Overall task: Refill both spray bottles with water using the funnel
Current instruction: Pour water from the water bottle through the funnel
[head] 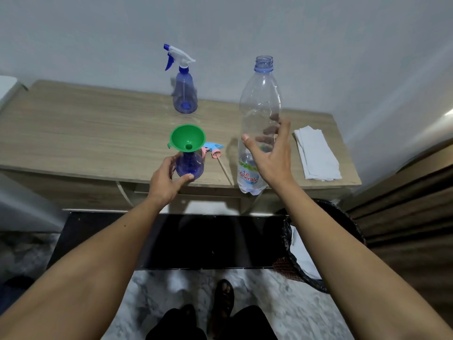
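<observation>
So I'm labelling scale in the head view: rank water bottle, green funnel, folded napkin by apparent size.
1. Water bottle
2. Folded napkin
3. Green funnel

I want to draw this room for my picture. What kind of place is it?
Probably a room in someone's home, though I can't say which room. A wooden-look table stands against a plain wall, a lined waste basket sits beside it, and the floor is marbled tile with a dark mat.
</observation>
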Tool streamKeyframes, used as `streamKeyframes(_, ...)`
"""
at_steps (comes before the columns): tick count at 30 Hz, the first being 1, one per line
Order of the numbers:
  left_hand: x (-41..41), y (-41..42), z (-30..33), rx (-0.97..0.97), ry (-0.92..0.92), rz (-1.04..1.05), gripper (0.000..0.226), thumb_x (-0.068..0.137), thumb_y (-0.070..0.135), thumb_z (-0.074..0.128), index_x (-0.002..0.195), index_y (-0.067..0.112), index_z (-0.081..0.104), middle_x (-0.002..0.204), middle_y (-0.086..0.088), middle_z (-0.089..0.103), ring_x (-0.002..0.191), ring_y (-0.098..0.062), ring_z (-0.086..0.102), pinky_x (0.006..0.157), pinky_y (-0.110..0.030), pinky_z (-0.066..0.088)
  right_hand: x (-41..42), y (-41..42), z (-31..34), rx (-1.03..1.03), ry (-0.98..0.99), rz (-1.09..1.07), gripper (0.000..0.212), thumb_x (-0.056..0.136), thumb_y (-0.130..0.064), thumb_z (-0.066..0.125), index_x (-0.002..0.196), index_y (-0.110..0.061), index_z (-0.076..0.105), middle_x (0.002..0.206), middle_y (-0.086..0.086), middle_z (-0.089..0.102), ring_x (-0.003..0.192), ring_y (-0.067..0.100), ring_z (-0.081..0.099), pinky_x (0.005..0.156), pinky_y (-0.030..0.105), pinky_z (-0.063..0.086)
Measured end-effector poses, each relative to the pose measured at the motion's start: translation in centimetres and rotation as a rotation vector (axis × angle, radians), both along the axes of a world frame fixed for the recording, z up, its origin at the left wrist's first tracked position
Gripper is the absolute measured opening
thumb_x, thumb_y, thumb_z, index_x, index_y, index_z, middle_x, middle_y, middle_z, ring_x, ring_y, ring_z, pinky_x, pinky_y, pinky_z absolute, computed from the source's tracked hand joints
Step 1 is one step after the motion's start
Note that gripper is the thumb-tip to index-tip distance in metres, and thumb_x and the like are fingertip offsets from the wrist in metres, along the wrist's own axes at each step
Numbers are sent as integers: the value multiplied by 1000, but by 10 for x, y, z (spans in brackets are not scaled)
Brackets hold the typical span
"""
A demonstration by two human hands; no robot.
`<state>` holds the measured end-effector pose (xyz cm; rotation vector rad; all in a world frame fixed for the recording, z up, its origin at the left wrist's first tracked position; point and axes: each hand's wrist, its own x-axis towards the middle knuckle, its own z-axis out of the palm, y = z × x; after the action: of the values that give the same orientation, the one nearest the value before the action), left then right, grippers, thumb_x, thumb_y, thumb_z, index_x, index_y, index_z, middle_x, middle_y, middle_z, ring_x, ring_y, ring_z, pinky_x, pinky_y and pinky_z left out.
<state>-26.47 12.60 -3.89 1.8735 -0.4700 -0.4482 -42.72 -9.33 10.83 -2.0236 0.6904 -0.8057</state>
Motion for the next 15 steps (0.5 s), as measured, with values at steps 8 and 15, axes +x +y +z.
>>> streamKeyframes(8, -2, -2, -5, -28, 22, 42, 81, 78, 20, 95, 148, 23, 55, 134, 4, 66, 128, -14, 64, 119, -40, 48, -28, 36, 5, -73, 236, 111, 68, 83, -61, 79, 138, -42, 43, 105, -7, 69, 85, 13, 70, 80, 41, 62)
streamKeyframes(15, -2, -2, -11, -39, 18, 74, 80, 74, 28, 97, 144, 33, 58, 136, 4, 71, 127, -11, 66, 118, -40, 49, -50, 37, 13, -204, 466, 164, 67, 80, -66, 76, 136, -52, 42, 103, -6, 70, 87, 15, 72, 86, 46, 60)
